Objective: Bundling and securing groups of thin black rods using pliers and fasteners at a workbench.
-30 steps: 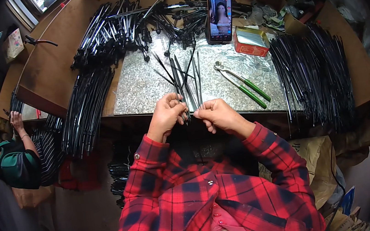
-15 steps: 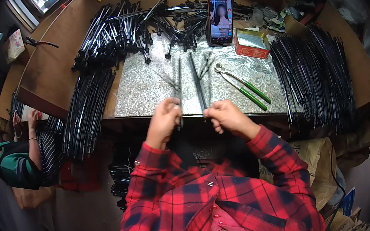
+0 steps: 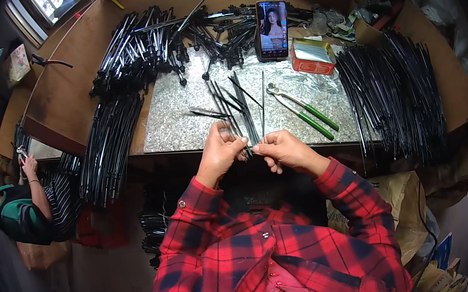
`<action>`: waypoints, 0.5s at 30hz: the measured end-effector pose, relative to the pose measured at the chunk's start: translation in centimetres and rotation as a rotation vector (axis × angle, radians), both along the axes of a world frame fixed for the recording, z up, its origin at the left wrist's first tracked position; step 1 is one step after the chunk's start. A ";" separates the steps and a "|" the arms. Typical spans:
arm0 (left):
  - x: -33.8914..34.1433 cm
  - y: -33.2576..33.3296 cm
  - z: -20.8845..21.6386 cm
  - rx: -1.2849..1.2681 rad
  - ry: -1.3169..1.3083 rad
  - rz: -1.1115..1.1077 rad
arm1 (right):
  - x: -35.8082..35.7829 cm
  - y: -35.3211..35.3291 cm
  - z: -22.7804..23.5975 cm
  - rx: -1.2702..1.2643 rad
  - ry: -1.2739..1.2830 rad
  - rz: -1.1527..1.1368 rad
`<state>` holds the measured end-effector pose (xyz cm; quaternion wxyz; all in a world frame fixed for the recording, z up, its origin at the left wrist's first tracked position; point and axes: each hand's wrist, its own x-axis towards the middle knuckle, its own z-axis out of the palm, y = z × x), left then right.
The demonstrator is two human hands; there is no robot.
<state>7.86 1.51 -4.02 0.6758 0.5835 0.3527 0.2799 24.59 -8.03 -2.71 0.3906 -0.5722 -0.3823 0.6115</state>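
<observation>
Several thin black rods (image 3: 242, 99) fan out upward from my left hand (image 3: 219, 155), whose thumb and fingers are closed on their lower ends. Some of these rods lean or branch to the left over the speckled board (image 3: 176, 103). Beside it, my right hand (image 3: 288, 150) pinches the lower end of a single thin rod (image 3: 262, 101), which stands nearly upright. The fingertips of both hands almost meet at the board's front edge. To the right of my right hand lie cutting pliers (image 3: 303, 113) with green handles.
Bundles of black rods lie left (image 3: 112, 152) and right (image 3: 391, 97). Behind the board is a pile of shiny rods with black ends (image 3: 140, 49). A phone (image 3: 272, 30) stands by a red box (image 3: 313, 66). At far left, a person (image 3: 22, 201) sits working.
My hands have come closer together. The rods, split between two blurred groups before, now spread in a fan from my left hand, with one thin rod at my right.
</observation>
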 end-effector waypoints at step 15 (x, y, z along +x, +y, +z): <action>0.8 3.0 -0.8 0.026 0.005 0.083 | 3.7 5.4 -1.9 0.446 -0.555 -0.113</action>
